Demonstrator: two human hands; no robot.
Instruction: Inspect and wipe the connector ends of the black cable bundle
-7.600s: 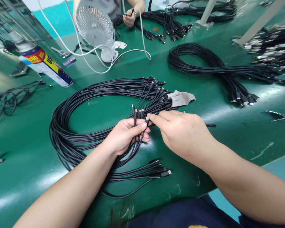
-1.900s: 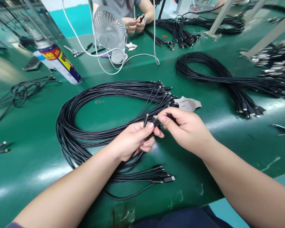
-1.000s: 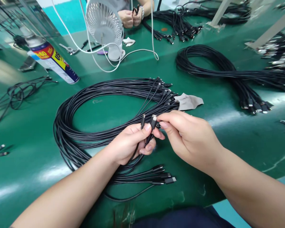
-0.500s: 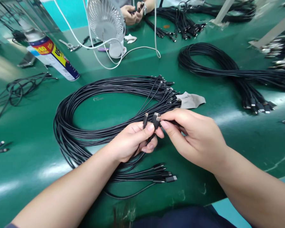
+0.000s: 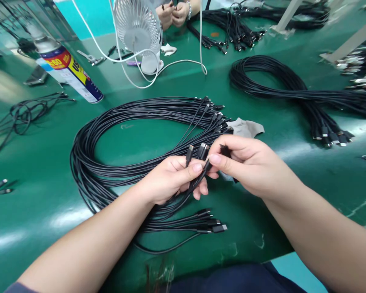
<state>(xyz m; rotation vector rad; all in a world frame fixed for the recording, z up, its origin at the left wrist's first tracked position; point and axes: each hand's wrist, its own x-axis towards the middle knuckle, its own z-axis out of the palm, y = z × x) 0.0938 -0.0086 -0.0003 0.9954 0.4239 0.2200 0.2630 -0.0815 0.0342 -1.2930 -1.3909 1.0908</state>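
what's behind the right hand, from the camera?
Part of a grey cloth and green tabletop, just beyond the right hand. The cloth lies by the ends of the cable coil. Whatever the hand itself covers can't be seen.

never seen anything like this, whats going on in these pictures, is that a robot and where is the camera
There is no robot here: these are a person's own bare hands. Every picture comes from one camera worn on that person's head, looking forward and down.

The left hand holds several black cable ends together. The right hand pinches one more plug between its fingers; a dark item in that palm is too hidden to name.

On the green table lies a big coil of black cables, with a grey cloth by its far-right end. Beyond are a spray can, a white fan and a second cable bundle. Another person's hands are at the far side.
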